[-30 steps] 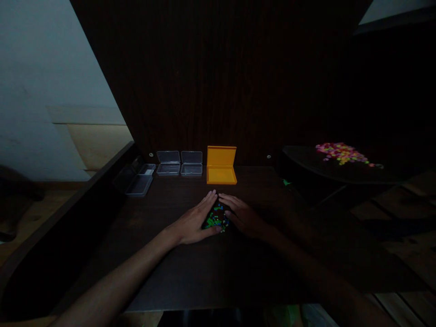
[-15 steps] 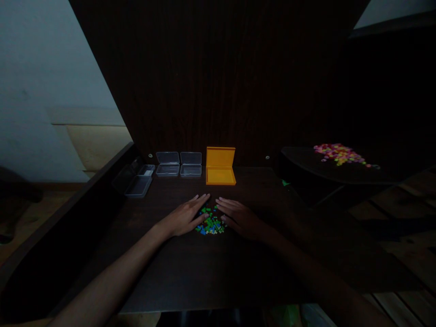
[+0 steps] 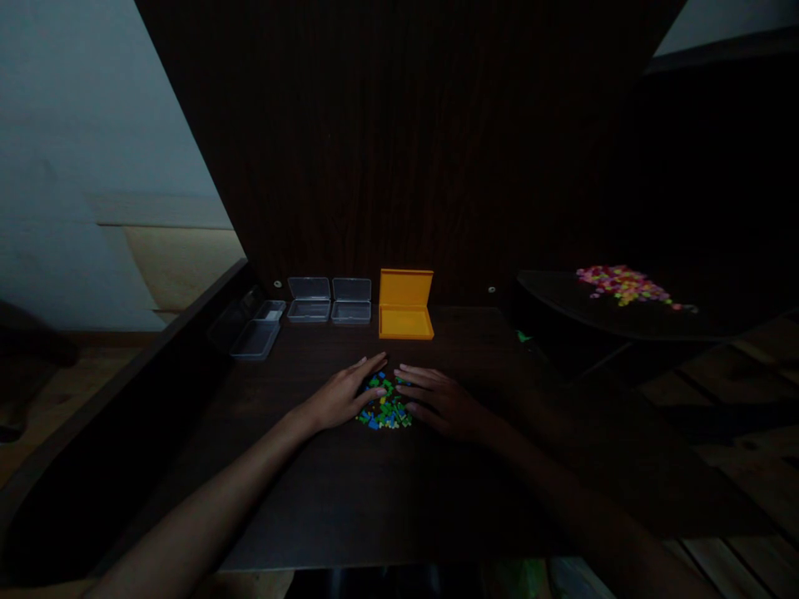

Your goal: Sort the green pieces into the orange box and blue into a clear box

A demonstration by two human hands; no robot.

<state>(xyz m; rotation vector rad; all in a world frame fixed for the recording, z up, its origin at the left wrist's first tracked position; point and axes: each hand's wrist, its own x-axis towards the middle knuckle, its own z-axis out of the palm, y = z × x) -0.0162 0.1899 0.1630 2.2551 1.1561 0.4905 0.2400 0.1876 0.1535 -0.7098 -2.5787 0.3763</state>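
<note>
Small green-blue pieces (image 3: 388, 412) lie piled on the desk (image 3: 349, 507) between left hand (image 3: 339, 397) and right hand (image 3: 446, 403), each grip slack, outstretched, clasping nothing visible. Probably light, stiff, skittery; pinch by edges.

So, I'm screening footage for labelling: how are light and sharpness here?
Head view: dim overall, the right hand darker than the left hand, the yellow box standing out clearly. Head view again: the small pieces show colours but mostly unclear outlines; the colourful pile at right looks soft.
</note>
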